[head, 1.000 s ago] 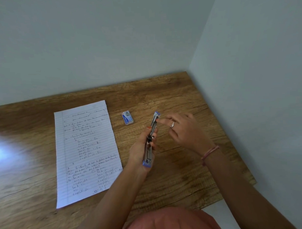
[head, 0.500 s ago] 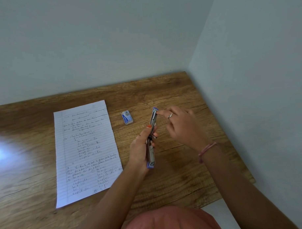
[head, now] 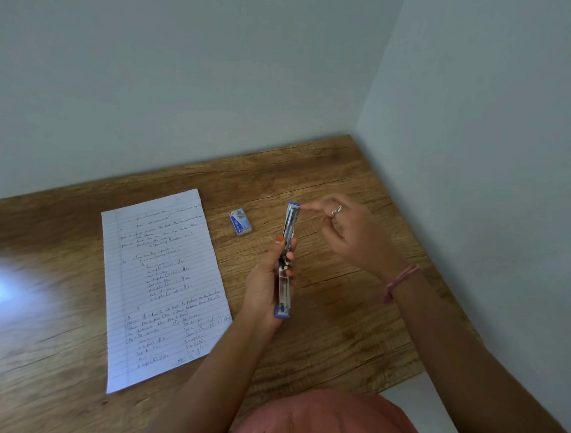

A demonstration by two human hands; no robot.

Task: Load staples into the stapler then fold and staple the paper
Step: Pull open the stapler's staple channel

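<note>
My left hand (head: 267, 281) grips a small blue and metal stapler (head: 288, 248) at its hinge, swung fully open into a long strip above the table. My right hand (head: 349, 233) hovers at the stapler's far end, index fingertip touching the blue tip, other fingers curled; I cannot tell whether it pinches staples. A small blue staple box (head: 240, 221) lies on the wood to the left of the stapler. A lined sheet of paper (head: 160, 285) covered in handwriting lies flat on the left part of the table.
The wooden table (head: 347, 343) sits in a corner, with pale walls behind and to the right. A bright glare patch lies on its left side. My pink-clad knee or lap shows at the bottom edge.
The stapler's far end has tipped slightly left and away. My right index finger has stayed at its tip. Paper and staple box have not moved.
</note>
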